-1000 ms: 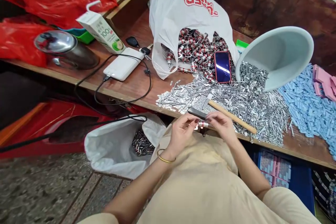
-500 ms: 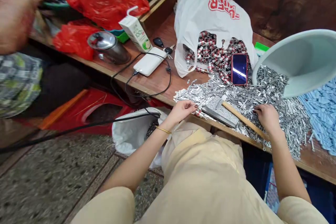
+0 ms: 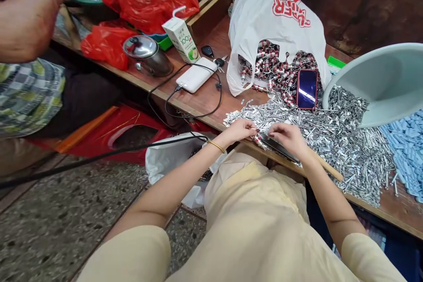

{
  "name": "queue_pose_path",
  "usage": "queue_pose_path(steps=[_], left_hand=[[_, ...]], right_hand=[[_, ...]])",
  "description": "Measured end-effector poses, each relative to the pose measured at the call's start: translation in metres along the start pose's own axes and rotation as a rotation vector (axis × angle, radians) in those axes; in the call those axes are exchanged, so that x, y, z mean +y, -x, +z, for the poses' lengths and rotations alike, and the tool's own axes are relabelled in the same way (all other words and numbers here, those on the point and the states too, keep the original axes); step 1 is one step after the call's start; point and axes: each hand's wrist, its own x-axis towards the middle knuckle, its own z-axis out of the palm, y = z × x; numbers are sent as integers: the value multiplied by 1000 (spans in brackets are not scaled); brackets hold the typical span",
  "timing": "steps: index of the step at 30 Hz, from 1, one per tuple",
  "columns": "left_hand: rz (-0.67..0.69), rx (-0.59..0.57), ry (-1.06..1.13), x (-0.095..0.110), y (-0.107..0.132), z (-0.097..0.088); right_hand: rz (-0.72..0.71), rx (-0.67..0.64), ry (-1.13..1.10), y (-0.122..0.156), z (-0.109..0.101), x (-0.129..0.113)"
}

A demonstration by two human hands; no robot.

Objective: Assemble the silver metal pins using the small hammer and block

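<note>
My left hand (image 3: 243, 130) is pinched at the table's front edge, its fingertips closed on a small metal part too tiny to make out fully. Close by on the right, my right hand (image 3: 288, 138) has its thumb and fingertips together; what they hold is hidden. Under the right hand lies a dark metal bar (image 3: 280, 149), partly covered. A hammer's wooden handle (image 3: 327, 166) sticks out beyond my right wrist. Around both hands spreads a heap of small silvery metal pieces (image 3: 343, 154). Just below the left fingertips rests a red-and-silver assembled piece (image 3: 259, 142).
A white plastic bag (image 3: 277, 13) holds many red-and-silver pieces, with a phone (image 3: 307, 89) against them. A tipped grey tub (image 3: 390, 83) and blue pieces (image 3: 406, 150) lie right. Left are a power bank (image 3: 197, 77), a drink carton (image 3: 181, 39), a metal cup (image 3: 148, 56) and another person's arm (image 3: 29, 17).
My right hand has moved left from the metal heap to beside my left hand, over the metal bar. The left hand stays pinched in nearly the same place. The view has shifted slightly.
</note>
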Motion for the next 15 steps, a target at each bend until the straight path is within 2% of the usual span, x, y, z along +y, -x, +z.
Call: queue_pose_path(steps=[2,5,15], left_hand=[[21,2,-35,-3,-1,0],[73,16,-81,-8,-4,0],[118,48,-197,-6,-5,1]], right_hand=[[-40,-73,180,-19,14,1],[-59,-78,344,-29,26,8],[-145,68,483,-15,45,19]])
